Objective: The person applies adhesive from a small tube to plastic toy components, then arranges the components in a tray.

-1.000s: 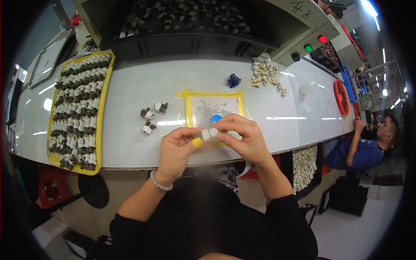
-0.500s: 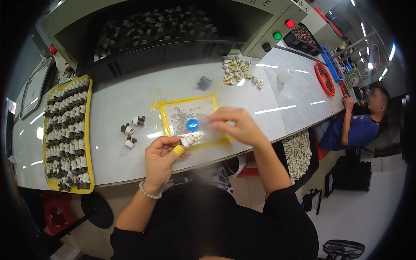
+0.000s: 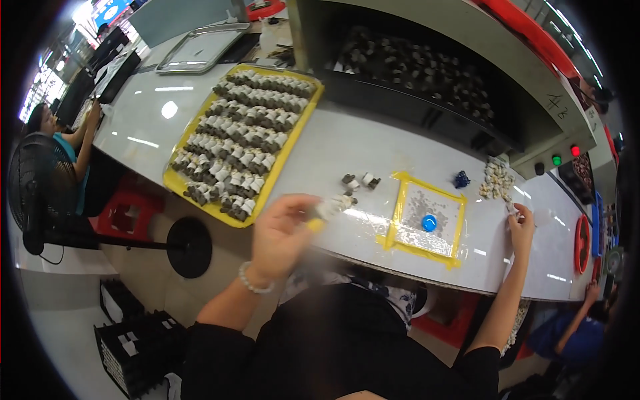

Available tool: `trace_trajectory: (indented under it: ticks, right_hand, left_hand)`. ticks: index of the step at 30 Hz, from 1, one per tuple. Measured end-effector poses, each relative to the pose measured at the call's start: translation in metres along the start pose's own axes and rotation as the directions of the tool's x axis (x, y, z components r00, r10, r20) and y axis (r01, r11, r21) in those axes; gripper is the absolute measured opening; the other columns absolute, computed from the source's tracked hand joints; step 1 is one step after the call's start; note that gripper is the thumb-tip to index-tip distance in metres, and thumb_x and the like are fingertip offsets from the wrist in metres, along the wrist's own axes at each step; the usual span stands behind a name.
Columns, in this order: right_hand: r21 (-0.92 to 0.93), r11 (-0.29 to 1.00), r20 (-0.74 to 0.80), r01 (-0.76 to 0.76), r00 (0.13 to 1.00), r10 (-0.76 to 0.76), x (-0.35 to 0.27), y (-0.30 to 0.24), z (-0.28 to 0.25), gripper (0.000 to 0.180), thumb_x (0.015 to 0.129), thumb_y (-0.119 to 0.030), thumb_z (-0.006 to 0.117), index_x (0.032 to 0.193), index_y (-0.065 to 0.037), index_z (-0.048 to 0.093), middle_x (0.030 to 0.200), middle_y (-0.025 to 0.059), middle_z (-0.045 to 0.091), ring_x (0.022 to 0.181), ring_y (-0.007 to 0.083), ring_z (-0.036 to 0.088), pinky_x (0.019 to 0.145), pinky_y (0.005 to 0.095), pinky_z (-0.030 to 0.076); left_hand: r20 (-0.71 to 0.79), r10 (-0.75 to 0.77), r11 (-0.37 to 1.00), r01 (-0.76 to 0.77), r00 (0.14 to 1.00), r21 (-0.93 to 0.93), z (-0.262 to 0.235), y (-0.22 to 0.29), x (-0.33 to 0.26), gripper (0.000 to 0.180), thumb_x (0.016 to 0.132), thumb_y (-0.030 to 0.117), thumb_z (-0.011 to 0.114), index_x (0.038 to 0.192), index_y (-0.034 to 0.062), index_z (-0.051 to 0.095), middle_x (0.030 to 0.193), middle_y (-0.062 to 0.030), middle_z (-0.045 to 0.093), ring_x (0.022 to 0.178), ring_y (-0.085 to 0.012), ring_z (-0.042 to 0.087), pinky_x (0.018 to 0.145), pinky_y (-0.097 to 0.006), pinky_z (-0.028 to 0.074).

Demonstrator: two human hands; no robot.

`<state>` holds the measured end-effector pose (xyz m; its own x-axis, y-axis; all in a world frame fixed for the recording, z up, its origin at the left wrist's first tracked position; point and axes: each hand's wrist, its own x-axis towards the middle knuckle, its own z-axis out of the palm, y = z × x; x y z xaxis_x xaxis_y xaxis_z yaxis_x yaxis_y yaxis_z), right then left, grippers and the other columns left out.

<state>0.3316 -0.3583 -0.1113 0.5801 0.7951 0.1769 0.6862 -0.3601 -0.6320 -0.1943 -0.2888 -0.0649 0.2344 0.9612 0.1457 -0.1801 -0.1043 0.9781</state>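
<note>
My left hand [image 3: 280, 233], blurred, is closed around a small white-and-dark figurine [image 3: 329, 209], with a yellow band on one finger. The blur hides its details. On the table beyond it, several similar figurines [image 3: 370, 180] lie loose, one partly overlapped by the held piece. Farther right, my right hand [image 3: 522, 228] pinches a small whitish piece [image 3: 511, 208] at its fingertips. It is at the near edge of a pile of white-and-yellow pieces [image 3: 497, 179]. Between my hands, a blue round cap-like thing [image 3: 429, 223] sits inside a yellow-taped rectangle [image 3: 460, 230] with grey spots.
To the left, a yellow tray [image 3: 307, 100] holds rows of white-and-dark figurines. A machine with a dark opening [image 3: 427, 100] stands at the back. A dark blue lump [image 3: 461, 179] lies near the pile. A fan [image 3: 40, 193] and people are at both sides.
The view has swung left, bringing the yellow tray nearer the middle. My right hand has moved from above the taped rectangle to the pile; my left still holds its figurine, now nearer the tray.
</note>
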Motion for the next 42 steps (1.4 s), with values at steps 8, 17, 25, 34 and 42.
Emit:
trace_trajectory:
  ticks: [8,17,25,34,42]
  right_hand:
    - [0.432,0.896,0.094,-0.105,0.993,0.071,-0.034,-0.035,0.001,0.015,0.083,-0.004,0.061,0.097,0.001,0.061,0.09,-0.0009,0.053,0.072,0.006,0.048,0.064,0.0203,0.04]
    - [0.525,0.851,0.212,-0.016,0.971,-0.113,-0.057,-0.079,0.032,0.017,0.083,-0.001,0.062,0.099,0.004,0.063,0.101,0.0038,0.054,0.084,0.0088,0.052,0.071,0.0211,0.043]
    - [0.559,0.829,0.307,-0.006,0.93,-0.2,-0.081,-0.111,0.048,0.027,0.08,0.005,0.059,0.107,0.005,0.062,0.113,0.0066,0.054,0.099,0.012,0.052,0.083,0.0216,0.042]
    - [0.165,0.937,0.231,0.308,0.911,-0.341,-0.1,-0.141,0.053,0.024,0.077,0.001,0.064,0.101,0.003,0.064,0.092,0.0091,0.059,0.075,0.0149,0.057,0.066,0.0245,0.046]
    - [0.037,0.903,0.221,0.429,0.877,-0.426,-0.104,-0.137,0.043,0.021,0.077,-0.002,0.065,0.098,0.002,0.064,0.091,0.0117,0.062,0.079,0.023,0.061,0.068,0.0295,0.049]
  left_hand:
    - [-0.459,0.312,0.687,0.136,0.832,0.714,-0.185,0.045,-0.011,0.028,0.079,-0.006,0.057,0.105,-0.0008,0.062,0.089,-0.0025,0.061,0.076,-0.0066,0.056,0.067,-0.019,0.046]
    - [-0.315,0.292,0.33,0.214,0.903,0.92,-0.213,0.033,0.0,0.025,0.072,0.0,0.061,0.097,0.0017,0.065,0.087,-0.0136,0.062,0.079,-0.0265,0.06,0.073,-0.031,0.047]
    - [-0.335,0.248,0.364,0.233,0.909,0.902,-0.219,0.026,0.008,0.027,0.072,0.0,0.059,0.098,0.0018,0.064,0.09,-0.0142,0.061,0.084,-0.0263,0.06,0.076,-0.032,0.046]
    - [-0.257,0.144,0.48,0.159,0.956,0.863,-0.229,0.028,0.011,0.025,0.076,0.001,0.051,0.099,-0.0034,0.059,0.094,-0.0148,0.061,0.089,-0.0253,0.059,0.082,-0.031,0.044]
    - [-0.05,0.506,0.416,-0.193,0.861,0.889,-0.097,0.031,0.019,0.031,0.071,-0.007,0.058,0.101,-0.002,0.059,0.095,-0.0128,0.061,0.09,-0.0242,0.058,0.082,-0.033,0.045]
